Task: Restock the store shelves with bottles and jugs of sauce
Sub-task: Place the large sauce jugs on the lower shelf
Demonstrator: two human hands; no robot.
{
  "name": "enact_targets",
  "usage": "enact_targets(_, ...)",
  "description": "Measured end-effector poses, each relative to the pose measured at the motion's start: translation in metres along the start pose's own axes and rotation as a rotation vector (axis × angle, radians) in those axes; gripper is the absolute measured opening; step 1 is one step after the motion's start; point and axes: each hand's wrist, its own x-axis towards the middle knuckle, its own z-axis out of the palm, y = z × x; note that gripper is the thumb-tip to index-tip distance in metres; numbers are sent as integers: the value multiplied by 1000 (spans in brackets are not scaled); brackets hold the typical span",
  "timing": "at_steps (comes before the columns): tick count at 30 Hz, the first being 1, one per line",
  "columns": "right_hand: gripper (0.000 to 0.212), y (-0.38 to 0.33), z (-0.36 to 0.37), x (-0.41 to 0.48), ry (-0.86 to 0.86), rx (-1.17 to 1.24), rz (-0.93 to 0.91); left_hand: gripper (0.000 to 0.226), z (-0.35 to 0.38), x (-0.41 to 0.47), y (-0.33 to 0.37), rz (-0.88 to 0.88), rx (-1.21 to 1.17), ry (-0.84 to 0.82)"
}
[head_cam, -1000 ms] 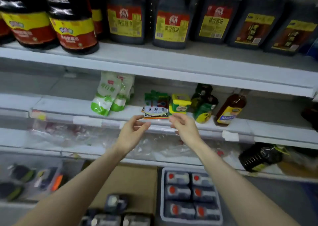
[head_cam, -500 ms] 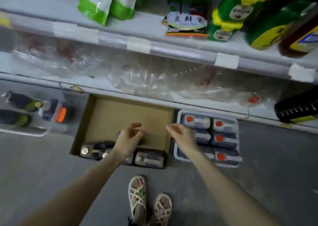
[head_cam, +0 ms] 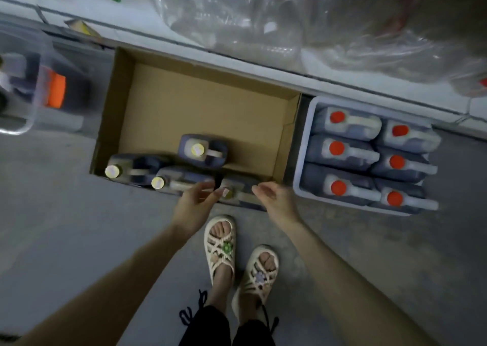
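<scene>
Head view straight down onto floor (head_cam: 79,214) at base of lowest shelf (head_cam: 342,87). Cardboard box (head_cam: 205,100) open-topped, pushed against shelf base, mostly bare inside. Four dark yellow-capped jugs (head_cam: 203,150) in it, caps up, bunched at near wall; probably far rows emptied first. Near-right jug (head_cam: 238,191) sits in box's near right corner, partly hidden by the hands.

Left hand (head_cam: 196,206) and right hand (head_cam: 274,198) over that corner, one each side of the jug. Both empty, fingers loosely spread and a little curled, gripping nothing. Left fingertips (head_cam: 220,192) just beside the cap; contact not readable through blur. Flanking pose looks like setup for a two-handed lift — jug likely heavy, so one hand for handle, other for body.

Grey crate (head_cam: 303,148) just right of box, packed tight with six red-capped jugs (head_cam: 342,148), caps up, none lifted out. Clear bin (head_cam: 31,113) at far left, contents blurred, something orange inside. Crumpled plastic wrap (head_cam: 263,16) on shelf above. Sandalled feet (head_cam: 220,243) planted just behind box, close in, so reach stays short.

Judged step: reaching for next jug. Restock partway — box nearly drained, crate full.
</scene>
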Motion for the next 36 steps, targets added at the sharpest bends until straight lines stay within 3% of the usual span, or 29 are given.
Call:
enact_targets(7,40,29,17,28,-29,-92,3,11,9,15,-26,-1,-9,-15)
enact_targets(16,29,67,30,62,-102,-228,-14,24,9,38,-62,-35,7,-6)
enact_targets(19,16,70,36,69,-97,-174,-43,24,5,39,-68,-31,12,-15)
enact_targets(25,19,49,22,54,-85,-112,-65,25,-6,29,-60,-25,13,-10)
enact_targets(32,20,-22,-41,-15,-45,-73,-83,47,-8,-20,21,51,-63,-133)
enact_targets(36,15,-93,-96,-85,-2,-55,-148,88,-16,-73,102,193,-95,-167)
